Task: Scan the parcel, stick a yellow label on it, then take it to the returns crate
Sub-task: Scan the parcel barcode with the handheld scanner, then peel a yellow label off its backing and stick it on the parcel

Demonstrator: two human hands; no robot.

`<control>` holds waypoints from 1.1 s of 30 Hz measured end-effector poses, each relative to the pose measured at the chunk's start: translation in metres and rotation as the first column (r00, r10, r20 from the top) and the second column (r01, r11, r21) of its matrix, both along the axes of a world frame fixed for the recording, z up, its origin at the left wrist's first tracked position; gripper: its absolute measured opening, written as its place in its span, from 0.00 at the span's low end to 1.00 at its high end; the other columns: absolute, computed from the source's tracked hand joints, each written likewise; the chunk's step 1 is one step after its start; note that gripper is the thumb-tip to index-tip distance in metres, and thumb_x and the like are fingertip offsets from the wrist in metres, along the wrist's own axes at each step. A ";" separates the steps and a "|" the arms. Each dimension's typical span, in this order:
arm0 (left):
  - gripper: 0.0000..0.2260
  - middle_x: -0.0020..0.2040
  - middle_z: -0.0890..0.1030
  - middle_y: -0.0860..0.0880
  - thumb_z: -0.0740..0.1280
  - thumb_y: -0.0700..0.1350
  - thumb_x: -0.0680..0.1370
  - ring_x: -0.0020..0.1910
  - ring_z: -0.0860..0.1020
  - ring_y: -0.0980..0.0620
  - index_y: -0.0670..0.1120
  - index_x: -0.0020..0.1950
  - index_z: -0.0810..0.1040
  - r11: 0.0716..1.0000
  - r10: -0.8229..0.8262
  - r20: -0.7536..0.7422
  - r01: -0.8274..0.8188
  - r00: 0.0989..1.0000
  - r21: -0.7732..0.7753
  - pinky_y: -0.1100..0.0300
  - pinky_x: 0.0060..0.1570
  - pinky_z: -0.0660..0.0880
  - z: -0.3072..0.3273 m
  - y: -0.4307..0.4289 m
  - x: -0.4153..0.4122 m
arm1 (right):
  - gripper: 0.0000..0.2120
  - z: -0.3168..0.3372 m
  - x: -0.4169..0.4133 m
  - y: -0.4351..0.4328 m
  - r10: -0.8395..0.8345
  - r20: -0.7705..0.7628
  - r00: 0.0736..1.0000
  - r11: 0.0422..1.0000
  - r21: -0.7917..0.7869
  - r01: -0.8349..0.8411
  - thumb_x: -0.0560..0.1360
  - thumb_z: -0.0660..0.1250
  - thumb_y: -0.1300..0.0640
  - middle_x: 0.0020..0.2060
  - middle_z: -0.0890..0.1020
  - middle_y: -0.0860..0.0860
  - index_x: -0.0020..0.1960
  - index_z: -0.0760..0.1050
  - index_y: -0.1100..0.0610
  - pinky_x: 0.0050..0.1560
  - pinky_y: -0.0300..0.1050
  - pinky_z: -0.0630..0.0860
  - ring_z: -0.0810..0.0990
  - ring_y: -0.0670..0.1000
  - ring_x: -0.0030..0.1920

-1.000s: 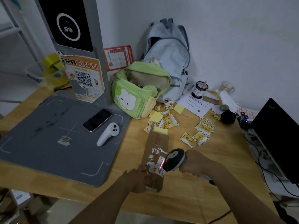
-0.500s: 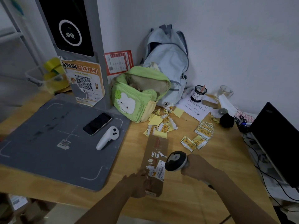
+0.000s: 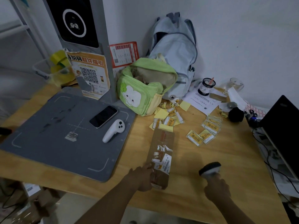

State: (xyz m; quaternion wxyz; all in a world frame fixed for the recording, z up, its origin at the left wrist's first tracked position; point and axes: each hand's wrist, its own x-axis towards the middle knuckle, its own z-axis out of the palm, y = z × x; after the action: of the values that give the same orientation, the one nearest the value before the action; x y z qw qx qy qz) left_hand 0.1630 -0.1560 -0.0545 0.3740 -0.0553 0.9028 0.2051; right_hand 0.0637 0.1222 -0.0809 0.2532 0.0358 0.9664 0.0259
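A long brown cardboard parcel (image 3: 162, 146) lies flat on the wooden table (image 3: 226, 167), with a white barcode label near its front end. My left hand (image 3: 143, 177) grips the parcel's near left corner. My right hand (image 3: 216, 189) holds a black and grey barcode scanner (image 3: 210, 169) well to the right of the parcel, above bare table. Yellow return labels (image 3: 195, 137) lie scattered just beyond the parcel, with more yellow labels (image 3: 212, 125) further right. No returns crate is in view.
A grey scan mat (image 3: 53, 147) at left carries a phone (image 3: 103, 116) and a white controller (image 3: 114, 130). A green bag (image 3: 142, 88) and a pale blue backpack (image 3: 176, 50) stand at the back. A dark laptop (image 3: 284, 126) with cables sits at the right edge.
My right hand has pulled the scanner away from over the parcel's barcode, down and to the right. The red scan light is gone. My left hand stays on the parcel.
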 end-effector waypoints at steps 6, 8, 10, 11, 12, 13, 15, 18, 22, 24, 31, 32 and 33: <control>0.35 0.80 0.46 0.54 0.64 0.50 0.74 0.76 0.57 0.43 0.49 0.78 0.53 1.000 0.010 -0.024 -0.010 1.000 0.000 0.39 0.72 0.56 -0.003 0.002 0.005 | 0.20 -0.022 0.021 -0.010 0.016 0.008 1.000 1.000 0.026 -0.016 0.81 0.49 0.55 0.64 0.69 0.53 0.72 0.60 0.52 0.62 0.46 0.72 0.72 0.53 0.62; 0.35 0.80 0.46 0.54 0.64 0.49 0.74 0.77 0.56 0.43 0.49 0.78 0.52 1.000 0.022 -0.026 -0.022 0.999 0.011 0.39 0.73 0.55 -0.002 0.002 0.007 | 0.21 -0.027 0.030 -0.012 0.043 -0.025 0.999 0.999 0.014 -0.043 0.81 0.48 0.53 0.61 0.70 0.52 0.73 0.59 0.51 0.59 0.44 0.73 0.74 0.52 0.59; 0.35 0.80 0.46 0.54 0.64 0.49 0.74 0.77 0.55 0.42 0.49 0.78 0.52 1.000 0.025 -0.027 -0.025 0.999 0.014 0.39 0.73 0.54 0.000 0.002 0.008 | 0.22 -0.030 0.036 -0.013 0.114 -0.050 0.992 0.993 -0.012 -0.115 0.81 0.47 0.53 0.62 0.70 0.53 0.75 0.54 0.48 0.59 0.44 0.73 0.73 0.52 0.59; 0.35 0.80 0.46 0.54 0.64 0.49 0.74 0.77 0.55 0.42 0.49 0.78 0.52 1.000 0.025 -0.026 -0.024 0.999 0.017 0.39 0.73 0.54 0.000 0.002 0.008 | 0.23 -0.030 0.037 -0.011 0.133 -0.047 0.990 0.990 -0.034 -0.134 0.81 0.47 0.53 0.64 0.68 0.54 0.75 0.52 0.46 0.59 0.44 0.72 0.72 0.53 0.61; 0.35 0.80 0.46 0.54 0.64 0.49 0.74 0.77 0.54 0.42 0.49 0.78 0.52 0.999 0.029 -0.023 -0.028 0.999 0.026 0.39 0.73 0.53 0.001 0.002 0.009 | 0.24 -0.032 0.037 -0.010 0.136 -0.031 0.990 0.989 -0.052 -0.137 0.81 0.48 0.53 0.65 0.67 0.54 0.76 0.50 0.45 0.60 0.44 0.71 0.71 0.53 0.62; 0.36 0.80 0.45 0.54 0.64 0.49 0.74 0.77 0.54 0.43 0.49 0.78 0.51 0.999 0.032 -0.020 -0.031 0.999 0.037 0.39 0.73 0.53 0.002 0.002 0.009 | 0.25 -0.032 0.036 -0.009 0.112 -0.008 0.994 0.991 -0.074 -0.113 0.80 0.49 0.53 0.66 0.65 0.55 0.76 0.49 0.46 0.60 0.43 0.71 0.70 0.53 0.62; 0.35 0.80 0.45 0.55 0.64 0.49 0.75 0.78 0.54 0.43 0.50 0.78 0.51 0.998 0.034 -0.018 -0.033 0.999 0.053 0.40 0.73 0.53 0.002 0.000 0.008 | 0.27 -0.032 0.032 -0.011 0.011 0.010 1.000 0.991 -0.137 -0.009 0.80 0.51 0.51 0.67 0.65 0.55 0.77 0.49 0.50 0.59 0.41 0.71 0.71 0.53 0.59; 0.34 0.80 0.45 0.55 0.63 0.51 0.75 0.77 0.54 0.44 0.50 0.78 0.52 0.998 0.020 -0.018 -0.019 1.000 0.054 0.40 0.72 0.55 0.002 0.000 0.007 | 0.32 -0.032 0.027 -0.009 -0.061 0.111 0.992 0.977 -0.197 0.083 0.78 0.56 0.47 0.69 0.63 0.56 0.77 0.49 0.54 0.61 0.41 0.70 0.69 0.54 0.64; 0.34 0.80 0.46 0.55 0.63 0.51 0.75 0.77 0.54 0.44 0.50 0.78 0.52 0.998 0.024 -0.018 -0.023 1.000 0.063 0.41 0.72 0.56 0.003 -0.002 0.008 | 0.42 -0.020 0.025 -0.010 -0.183 0.124 0.975 0.929 -0.302 0.212 0.72 0.64 0.38 0.71 0.62 0.56 0.77 0.50 0.54 0.64 0.46 0.72 0.69 0.56 0.67; 0.34 0.80 0.47 0.55 0.63 0.51 0.74 0.77 0.55 0.44 0.50 0.78 0.53 0.998 0.030 -0.014 -0.029 0.999 0.064 0.41 0.72 0.56 0.004 -0.001 0.008 | 0.47 -0.014 0.027 -0.008 -0.320 0.138 0.937 0.874 -0.338 0.349 0.70 0.67 0.38 0.73 0.61 0.57 0.77 0.47 0.58 0.66 0.48 0.69 0.68 0.57 0.69; 0.29 0.75 0.65 0.51 0.61 0.59 0.69 0.68 0.71 0.45 0.54 0.70 0.69 0.993 0.033 -0.025 -0.030 0.999 0.111 0.45 0.67 0.69 0.016 -0.006 -0.013 | 0.33 0.008 0.016 -0.008 -0.331 -0.034 0.943 0.861 -0.420 0.287 0.71 0.71 0.49 0.66 0.71 0.61 0.69 0.65 0.64 0.62 0.47 0.70 0.71 0.59 0.65; 0.26 0.72 0.70 0.52 0.61 0.58 0.69 0.66 0.74 0.46 0.57 0.68 0.71 0.986 0.067 -0.042 -0.060 0.997 0.159 0.48 0.65 0.72 0.019 -0.007 -0.017 | 0.32 0.016 0.014 -0.010 -0.332 -0.074 0.940 0.861 -0.432 0.269 0.71 0.71 0.49 0.67 0.70 0.60 0.68 0.66 0.64 0.61 0.47 0.70 0.70 0.59 0.66; 0.25 0.69 0.75 0.52 0.63 0.57 0.69 0.63 0.76 0.47 0.58 0.66 0.73 0.977 0.100 -0.063 -0.086 0.993 0.197 0.50 0.63 0.74 0.022 -0.009 -0.021 | 0.32 0.025 0.010 -0.013 -0.348 -0.102 0.932 0.855 -0.441 0.272 0.71 0.71 0.50 0.68 0.68 0.60 0.69 0.66 0.63 0.62 0.49 0.70 0.70 0.59 0.67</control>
State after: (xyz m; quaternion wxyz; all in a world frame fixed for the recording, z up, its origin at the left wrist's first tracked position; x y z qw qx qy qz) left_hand 0.1419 -0.1651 -0.0325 0.3344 -0.0534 0.8880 0.3111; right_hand 0.0738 0.1089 -0.0564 0.1684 0.1385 0.9491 -0.2272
